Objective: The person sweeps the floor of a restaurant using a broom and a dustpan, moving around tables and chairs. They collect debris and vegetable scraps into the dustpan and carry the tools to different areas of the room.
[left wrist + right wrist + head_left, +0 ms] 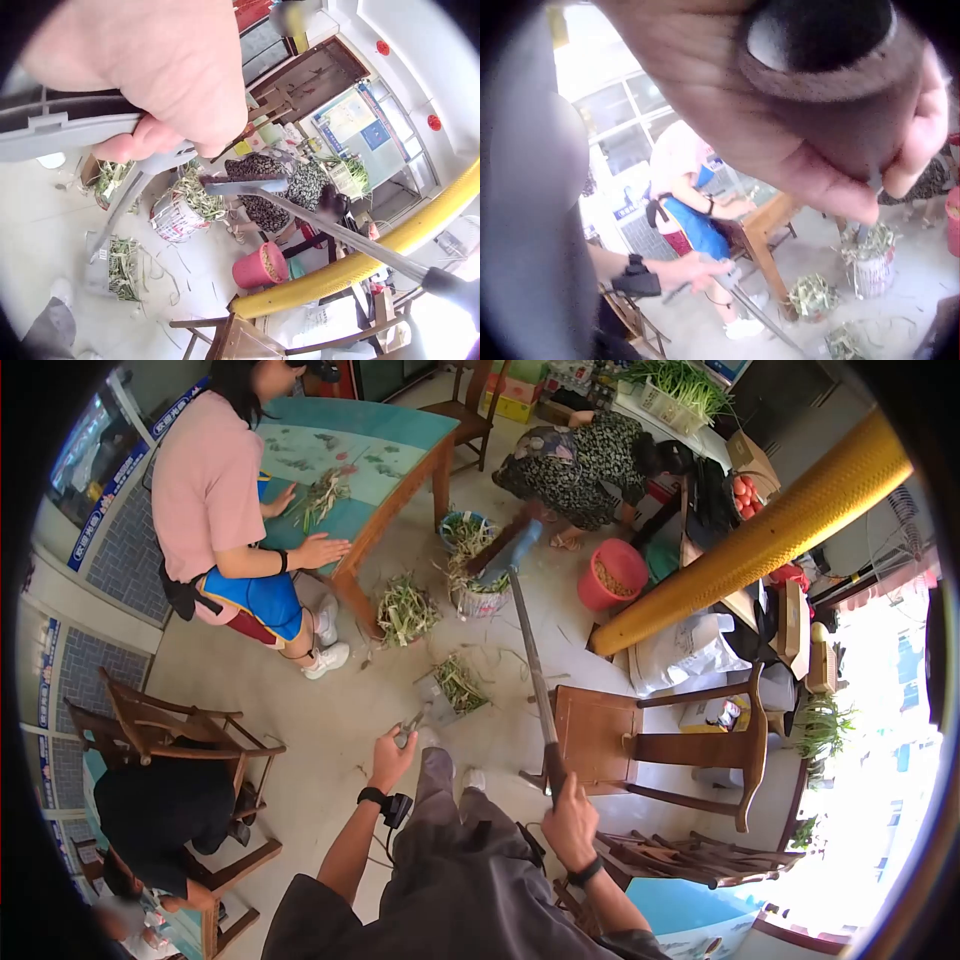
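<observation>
My left hand [391, 758] grips the grey handle of a long-handled dustpan [432, 690]. Green and pale leaf trimmings [459, 684] lie in the pan on the floor. In my right hand [571, 826] is the dark grip of a broom [533, 645], its shaft slanting away from me. The broom's blue and dark head [247, 186] is raised and overlaps a white printed bucket [176, 220] heaped with trimmings. In the right wrist view, my curled fingers [915, 150] wrap the broom's grip end.
Left of the bucket sits another heap of trimmings [407, 610]. A wooden chair [596, 735] stands close on my right, near a yellow pole [740, 540] and a pink bucket [612, 572]. One person stands at a green-topped table [400, 425]; another bends down beyond the buckets.
</observation>
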Demonstrator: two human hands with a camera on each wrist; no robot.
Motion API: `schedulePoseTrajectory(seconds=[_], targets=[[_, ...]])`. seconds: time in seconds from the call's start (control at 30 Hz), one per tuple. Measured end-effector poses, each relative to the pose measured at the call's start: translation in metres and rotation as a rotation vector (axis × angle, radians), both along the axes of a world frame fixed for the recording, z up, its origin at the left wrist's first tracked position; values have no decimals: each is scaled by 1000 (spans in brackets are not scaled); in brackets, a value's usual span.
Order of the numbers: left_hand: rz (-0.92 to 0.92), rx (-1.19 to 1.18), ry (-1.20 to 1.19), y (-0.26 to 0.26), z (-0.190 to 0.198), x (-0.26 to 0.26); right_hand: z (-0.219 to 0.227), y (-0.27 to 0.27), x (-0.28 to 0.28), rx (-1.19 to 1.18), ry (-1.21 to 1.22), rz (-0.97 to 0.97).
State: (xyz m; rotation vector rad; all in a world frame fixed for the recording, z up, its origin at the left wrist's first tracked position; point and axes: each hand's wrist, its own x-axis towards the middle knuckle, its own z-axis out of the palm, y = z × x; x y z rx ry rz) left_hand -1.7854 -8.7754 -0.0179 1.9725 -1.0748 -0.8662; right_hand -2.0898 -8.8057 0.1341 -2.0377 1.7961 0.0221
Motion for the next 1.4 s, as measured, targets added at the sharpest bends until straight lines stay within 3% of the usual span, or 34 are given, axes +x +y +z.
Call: schedulePoseTrajectory(seconds=[0.03, 0.13, 0.2, 0.3, 0.33, 0.4, 0.43, 0.47, 0.5, 0.53, 0.57, 0.6, 0.63, 0.67, 0.73, 0.8, 0.87, 0.93, 0.97, 1.03, 1.17, 1.23, 1.27, 1.3, 1.4], targets=[[-4, 8, 6, -6, -12, 6, -30, -9, 10, -96, -43, 38], [-37, -13, -1, -29, -43, 27, -132, -47, 42, 349, -195, -182], [-41, 183, -78, -50, -51, 41, -169, -54, 70, 328, -131, -183], [-107, 287, -13, -79, -24, 57, -174, -58, 101, 337, -191, -171], [-104, 301, 0, -79, -5, 54, -165, -59, 108, 458, -281, -252], [109, 62, -815, -93, 39, 44, -144, -66, 126, 576, -370, -336], [108, 59, -815, -100, 48, 36, -134, -71, 134, 542, -399, -291], [-9, 4, -632, -96, 55, 24, -129, -73, 142, 512, -424, -248], [-122, -43, -443, -86, 57, 10, -170, -63, 140, 223, -430, -80], [-138, 89, -139, -68, 25, -13, -167, -65, 148, 234, -424, -79], [-146, 215, 164, -58, -5, -30, -158, -75, 158, 247, -553, 75], [-139, 219, 166, -63, 4, -29, -145, -91, 167, 259, -685, 230], [-7, 346, 631, -70, 26, -25, -127, -113, 174, 674, -612, -25], [133, 469, 1093, -75, 42, -20, -147, -127, 172, 555, -624, 95], [213, 429, 1108, -80, 54, -17, -193, -170, 171, 641, -826, -109], [130, 565, 975, -81, 66, -19, -172, -229, 194, 889, -940, -529], [155, 615, 946, -76, 69, -28, -257, -293, 211, 1039, -850, -555], [203, 660, 918, -80, 72, -41, -320, -351, 231, 930, -589, -485], [266, 702, 927, -81, 70, -50, -338, -369, 238, 948, -583, -470], [331, 781, 951, -98, 82, -67, -376, -397, 247, 454, -320, -526], [483, 803, 1062, -79, 30, -128, -397, -423, 234, 571, -406, -443], [394, 898, 782, -47, -19, -169, -417, -428, 224, 613, -364, -474], [570, 961, 841, -103, 12, -152, -429, -433, 218, 633, -334, -494], [569, 994, 904, -124, 13, -143, -444, -436, 214, 617, -337, -473], [538, 1062, 951, -135, -10, -140, -465, -434, 215, 584, -284, -445]])
